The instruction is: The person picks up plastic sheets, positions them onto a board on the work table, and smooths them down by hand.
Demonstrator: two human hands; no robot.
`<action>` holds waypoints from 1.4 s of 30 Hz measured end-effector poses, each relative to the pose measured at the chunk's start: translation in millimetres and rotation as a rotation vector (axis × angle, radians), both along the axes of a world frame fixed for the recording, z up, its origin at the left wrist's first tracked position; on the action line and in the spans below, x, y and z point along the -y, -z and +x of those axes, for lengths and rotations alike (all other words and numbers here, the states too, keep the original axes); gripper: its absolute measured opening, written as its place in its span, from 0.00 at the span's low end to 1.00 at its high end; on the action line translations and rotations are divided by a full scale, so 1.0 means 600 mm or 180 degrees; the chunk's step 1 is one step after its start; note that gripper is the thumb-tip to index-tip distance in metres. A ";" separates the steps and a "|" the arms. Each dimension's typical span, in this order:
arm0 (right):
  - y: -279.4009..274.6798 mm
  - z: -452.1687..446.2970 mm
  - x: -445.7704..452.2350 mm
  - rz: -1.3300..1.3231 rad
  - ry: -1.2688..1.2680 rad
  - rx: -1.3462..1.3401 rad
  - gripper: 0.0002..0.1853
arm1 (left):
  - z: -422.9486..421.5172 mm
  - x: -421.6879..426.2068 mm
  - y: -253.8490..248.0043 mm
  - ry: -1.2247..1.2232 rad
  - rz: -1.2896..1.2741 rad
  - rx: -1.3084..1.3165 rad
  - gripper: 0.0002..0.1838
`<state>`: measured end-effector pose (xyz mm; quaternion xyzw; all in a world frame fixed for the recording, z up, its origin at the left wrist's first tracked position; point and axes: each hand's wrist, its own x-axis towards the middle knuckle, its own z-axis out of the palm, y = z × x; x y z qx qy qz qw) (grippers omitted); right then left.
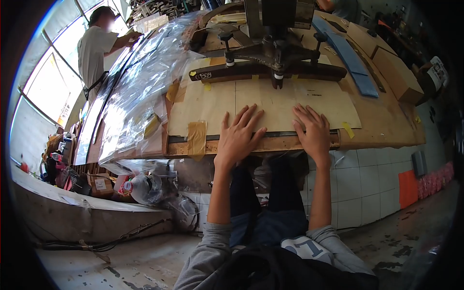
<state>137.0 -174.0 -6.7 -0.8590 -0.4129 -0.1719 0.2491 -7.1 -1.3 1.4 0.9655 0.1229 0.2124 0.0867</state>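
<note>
Both of my hands rest flat near the front edge of a pale board (275,104) marked with thin dark lines. My left hand (240,135) lies with fingers spread, just right of a strip of brown tape (197,139) stuck over the edge. My right hand (313,133) is also spread, its wrist over the table's front edge. Nothing is held in either hand. Beyond my fingertips, a long dark curved bar (266,70) hangs from a black metal press head (278,53) and sits across the back of the board.
Clear plastic sheeting (145,92) covers the table's left side, where a person (94,53) in a white shirt stands. On the right lie a blue strip (350,63) and a cardboard box (398,77). A large plastic bottle (145,188) stands below left.
</note>
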 end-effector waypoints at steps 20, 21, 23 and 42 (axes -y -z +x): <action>0.008 0.003 -0.002 0.0031 0.0072 -0.0024 0.19 | 0.002 -0.004 0.005 -0.0001 -0.0073 0.0077 0.24; 0.009 0.003 0.001 0.0024 0.0053 -0.0016 0.19 | 0.001 -0.001 0.008 -0.0004 -0.0077 0.0086 0.24; 0.010 0.006 -0.001 0.0057 0.0011 -0.0003 0.19 | 0.002 -0.004 0.007 -0.0015 -0.0036 0.0103 0.24; 0.011 0.006 0.000 0.0117 -0.0025 0.0090 0.19 | 0.001 -0.005 0.009 0.0013 -0.0047 0.0138 0.23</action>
